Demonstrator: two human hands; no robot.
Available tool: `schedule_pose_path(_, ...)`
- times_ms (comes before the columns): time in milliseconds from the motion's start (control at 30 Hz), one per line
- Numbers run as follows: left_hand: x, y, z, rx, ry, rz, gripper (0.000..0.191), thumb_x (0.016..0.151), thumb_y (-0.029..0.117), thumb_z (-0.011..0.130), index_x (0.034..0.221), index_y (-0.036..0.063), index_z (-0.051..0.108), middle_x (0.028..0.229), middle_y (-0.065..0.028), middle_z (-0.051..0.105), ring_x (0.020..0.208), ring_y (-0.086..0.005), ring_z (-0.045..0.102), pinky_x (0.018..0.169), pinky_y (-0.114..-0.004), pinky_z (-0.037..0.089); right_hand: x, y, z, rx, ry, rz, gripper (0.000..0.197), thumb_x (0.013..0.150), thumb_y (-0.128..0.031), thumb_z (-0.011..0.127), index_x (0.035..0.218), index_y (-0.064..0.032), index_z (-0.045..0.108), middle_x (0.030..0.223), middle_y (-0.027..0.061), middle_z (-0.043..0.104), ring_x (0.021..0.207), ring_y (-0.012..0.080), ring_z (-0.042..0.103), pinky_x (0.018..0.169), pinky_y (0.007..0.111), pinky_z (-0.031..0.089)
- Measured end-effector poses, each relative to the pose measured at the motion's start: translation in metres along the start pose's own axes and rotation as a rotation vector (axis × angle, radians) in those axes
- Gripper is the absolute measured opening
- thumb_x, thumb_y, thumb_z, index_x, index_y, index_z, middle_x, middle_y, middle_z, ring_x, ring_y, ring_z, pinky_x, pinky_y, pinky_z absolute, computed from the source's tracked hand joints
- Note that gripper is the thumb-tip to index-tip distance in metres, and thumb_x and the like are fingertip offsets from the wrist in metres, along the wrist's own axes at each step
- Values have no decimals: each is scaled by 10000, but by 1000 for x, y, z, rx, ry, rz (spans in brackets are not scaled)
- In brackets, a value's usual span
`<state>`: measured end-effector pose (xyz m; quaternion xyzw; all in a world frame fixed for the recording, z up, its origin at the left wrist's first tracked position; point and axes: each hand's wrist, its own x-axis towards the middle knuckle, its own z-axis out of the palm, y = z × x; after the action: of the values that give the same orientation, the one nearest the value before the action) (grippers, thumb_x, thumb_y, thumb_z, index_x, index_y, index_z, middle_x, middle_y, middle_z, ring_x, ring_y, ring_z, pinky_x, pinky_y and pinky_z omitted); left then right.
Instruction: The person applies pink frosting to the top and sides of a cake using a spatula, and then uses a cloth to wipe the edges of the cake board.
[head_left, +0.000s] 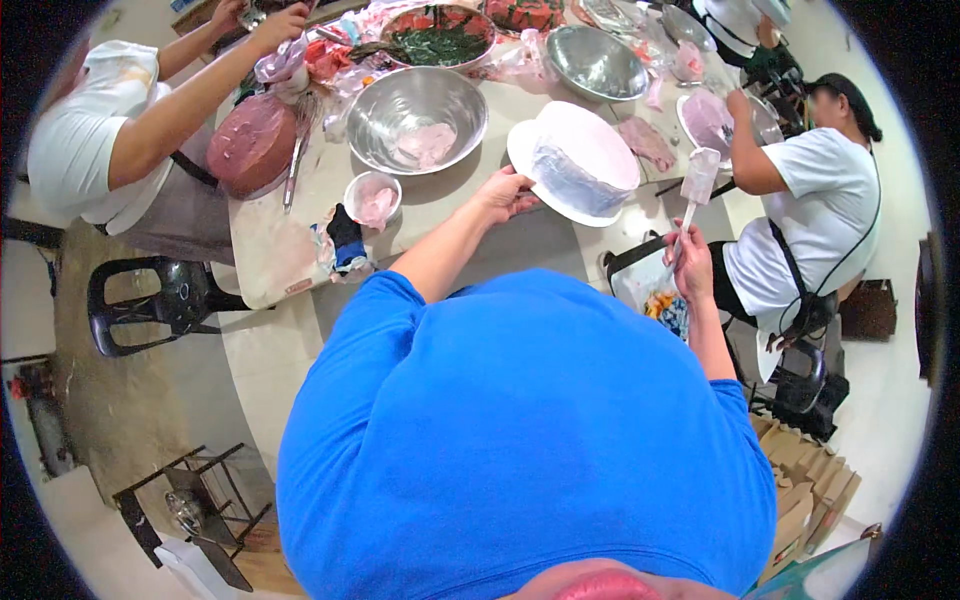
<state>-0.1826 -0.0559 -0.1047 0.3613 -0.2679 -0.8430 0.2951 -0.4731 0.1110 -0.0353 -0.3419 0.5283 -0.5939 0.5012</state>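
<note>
My left hand (508, 196) grips the near left rim of a white round board under a cake (585, 161). Pale pink icing covers the cake's top, while a greyish band shows along its side. The cake is tilted, its side facing me. In my right hand (691, 259) is the handle of a spatula (700, 176) with a broad blade smeared with pale icing; the blade points up, apart from the cake. Left of the cake stands a steel mixing bowl (417, 120) with pink icing in its bottom. A small white tub (373, 200) of pink icing sits before that bowl.
On the left, a person (112, 127) works by a reddish-pink cake (253, 146) and a whisk (298, 154). Another person (802, 180) sits at right with a pinkish cake (705, 120). Farther back are a second steel bowl (597, 63) and a bowl of dark green icing (439, 36).
</note>
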Motion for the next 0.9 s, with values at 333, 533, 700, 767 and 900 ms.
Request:
schedule_pose_path(333,2,13,12,134,116,22,154,798,58,412,949,55,444,722,-66,546,506,-119,539,363,-206,399,-8,-11,11,-462,70,-18,235,784,-88,546,1003,-4,568,807,22,562,712,66,486,643,182,378)
schedule_pose_path(533,-2,18,8,207,146,5,131,831,94,397,937,67,469,708,-48,554,506,-101,535,374,-203,387,0,-12,29,-941,-95,-337,222,737,-49,580,957,-19,581,759,42,562,714,132,528,648,231,412)
schedule_pose_path(700,-1,24,6,262,161,-11,126,831,96,405,935,69,470,699,-44,545,530,-102,529,387,-210,380,21,-8,47,-1264,-154,-578,196,761,-102,534,949,-97,589,762,98,559,683,251,539,600,310,421)
schedule_pose_path(767,-1,25,6,269,173,-17,127,829,93,406,935,66,471,699,-48,544,535,-104,529,384,-210,376,29,-7,53,-1279,-159,-593,203,777,-130,504,964,-119,582,748,93,553,693,263,539,588,330,425)
schedule_pose_path(900,-1,30,8,275,184,-30,133,824,84,413,940,54,469,702,-65,552,534,-117,532,367,-202,364,33,-2,46,-1383,-169,-653,214,788,-139,479,976,-147,580,778,80,547,699,259,544,580,329,439)
